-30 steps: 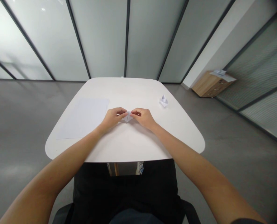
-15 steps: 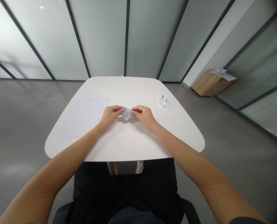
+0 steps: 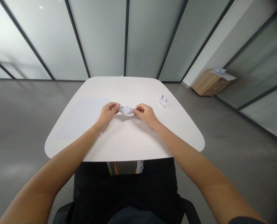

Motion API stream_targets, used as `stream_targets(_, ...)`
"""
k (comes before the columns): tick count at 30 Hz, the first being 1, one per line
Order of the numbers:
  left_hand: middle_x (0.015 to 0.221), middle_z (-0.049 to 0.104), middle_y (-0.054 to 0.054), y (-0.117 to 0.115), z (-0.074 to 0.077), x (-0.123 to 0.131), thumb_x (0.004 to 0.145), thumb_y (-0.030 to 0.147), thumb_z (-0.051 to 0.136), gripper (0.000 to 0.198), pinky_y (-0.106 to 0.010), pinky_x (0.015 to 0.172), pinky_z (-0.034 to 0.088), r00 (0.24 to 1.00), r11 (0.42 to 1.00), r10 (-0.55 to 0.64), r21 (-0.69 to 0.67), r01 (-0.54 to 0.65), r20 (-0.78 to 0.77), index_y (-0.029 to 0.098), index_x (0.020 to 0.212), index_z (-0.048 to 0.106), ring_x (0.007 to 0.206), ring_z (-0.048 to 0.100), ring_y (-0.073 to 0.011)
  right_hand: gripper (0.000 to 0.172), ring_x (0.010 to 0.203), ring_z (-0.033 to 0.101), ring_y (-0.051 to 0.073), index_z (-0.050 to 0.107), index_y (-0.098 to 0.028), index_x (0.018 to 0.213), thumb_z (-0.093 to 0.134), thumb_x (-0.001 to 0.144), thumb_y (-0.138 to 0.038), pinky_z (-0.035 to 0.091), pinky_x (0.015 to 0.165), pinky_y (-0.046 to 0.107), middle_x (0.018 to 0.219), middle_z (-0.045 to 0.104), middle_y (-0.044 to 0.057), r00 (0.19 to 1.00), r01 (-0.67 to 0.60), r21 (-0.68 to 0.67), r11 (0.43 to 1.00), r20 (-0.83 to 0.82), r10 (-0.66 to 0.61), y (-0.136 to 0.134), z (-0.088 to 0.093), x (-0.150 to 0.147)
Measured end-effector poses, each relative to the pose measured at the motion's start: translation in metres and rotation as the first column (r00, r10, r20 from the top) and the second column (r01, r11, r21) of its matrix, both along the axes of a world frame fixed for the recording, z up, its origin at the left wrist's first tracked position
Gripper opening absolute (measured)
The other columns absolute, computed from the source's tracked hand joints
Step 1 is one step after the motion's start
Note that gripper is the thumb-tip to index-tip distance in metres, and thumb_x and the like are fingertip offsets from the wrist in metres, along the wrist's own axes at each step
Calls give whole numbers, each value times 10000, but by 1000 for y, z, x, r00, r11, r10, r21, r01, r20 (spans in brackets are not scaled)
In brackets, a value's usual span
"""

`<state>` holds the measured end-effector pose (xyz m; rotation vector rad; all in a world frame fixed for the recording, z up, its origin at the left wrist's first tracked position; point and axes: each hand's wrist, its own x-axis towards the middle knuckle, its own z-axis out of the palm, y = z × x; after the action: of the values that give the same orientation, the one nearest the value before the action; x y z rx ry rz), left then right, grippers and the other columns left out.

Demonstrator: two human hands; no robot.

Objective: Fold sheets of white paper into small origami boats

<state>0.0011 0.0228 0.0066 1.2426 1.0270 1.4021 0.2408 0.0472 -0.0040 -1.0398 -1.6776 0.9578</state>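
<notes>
White folded paper (image 3: 127,110) is between my hands, over the white table (image 3: 129,140). My left hand (image 3: 107,113) pinches one end and my right hand (image 3: 145,114) pinches the other. A flat sheet (image 3: 82,118) lies near my left hand, and a small paper boat (image 3: 163,100) sits past my right.

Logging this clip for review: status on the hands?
Left hand and right hand pinching folded white paper between them. Blank sheet to the left; paper boat ahead right; neither in the way.
</notes>
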Motion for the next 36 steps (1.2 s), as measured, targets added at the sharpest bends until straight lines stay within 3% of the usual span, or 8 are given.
stream_targets(5, 936, 684, -26, 8, -8, -7, 814, 442, 791, 333, -376, 963, 566, 999, 997, -21, -72, 19, -33, 173, 966, 665, 890, 670, -149, 240, 779, 750, 206, 645, -228, 881, 747, 811, -434, 642, 798, 379, 863, 757, 23, 1000, 0, -38, 999, -16, 0, 0, 1, 2)
stream_targets(8, 981, 664, -23, 9, -8, -13, 838, 419, 773, 321, -366, 933, 571, 982, 997, -80, -5, 80, -170, 192, 1015, 631, 919, 680, -158, 260, 761, 743, 206, 628, -232, 862, 758, 794, -447, 639, 766, 368, 851, 750, 16, 1000, 16, -38, 999, 18, -15, 0, 1, 3)
stream_targets(12, 1252, 660, -78, 4, -6, -15, 657, 336, 942, 692, -372, 941, 574, 910, 967, -198, 79, 242, -364, 246, 1235, 572, 998, 720, -197, 250, 785, 753, 210, 623, -231, 884, 736, 820, -444, 629, 785, 364, 863, 748, 17, 999, -7, -13, 1000, 37, 7, -2, 2, 2)
stream_targets(14, 1250, 684, -87, 0, -5, -13, 636, 311, 957, 830, -372, 925, 578, 875, 957, -231, 62, 283, -425, 268, 1350, 537, 974, 734, -208, 232, 808, 760, 212, 622, -229, 902, 725, 835, -426, 621, 807, 362, 876, 751, 20, 998, -50, -8, 999, 30, 50, -3, 3, 1)
stream_targets(19, 1048, 752, -61, -5, -3, -5, 687, 332, 911, 623, -367, 881, 576, 872, 962, -219, 49, 267, -438, 195, 1228, 635, 918, 736, -226, 227, 816, 758, 208, 621, -237, 948, 720, 834, -406, 607, 814, 347, 882, 758, 14, 993, -111, -7, 994, 44, 112, -9, 9, -1)
stream_targets(24, 1072, 755, -71, -2, -2, -6, 642, 363, 939, 663, -393, 929, 562, 911, 964, -255, -9, 266, -323, 170, 1202, 643, 970, 731, -247, 360, 782, 750, 190, 629, -268, 1195, 689, 850, -350, 596, 801, 327, 858, 738, -22, 988, -133, 28, 991, 79, 130, -15, 15, 0)
stream_targets(29, 1119, 758, -91, -1, -4, -9, 669, 365, 935, 684, -388, 930, 565, 930, 970, -234, -2, 243, -284, 175, 1249, 627, 992, 737, -253, 174, 853, 744, 210, 708, -239, 1011, 663, 877, -341, 591, 806, 335, 938, 759, 32, 974, -148, 74, 986, 186, 132, -18, 19, 1)
stream_targets(36, 1065, 774, -51, -11, 4, -2, 728, 327, 885, 538, -369, 946, 569, 822, 945, -161, 155, 288, -546, 215, 1217, 690, 961, 746, -242, 259, 926, 738, 218, 707, -239, 1057, 721, 867, -415, 587, 805, 343, 1106, 756, 53, 989, -71, 114, 991, 140, 55, -20, 23, -8)
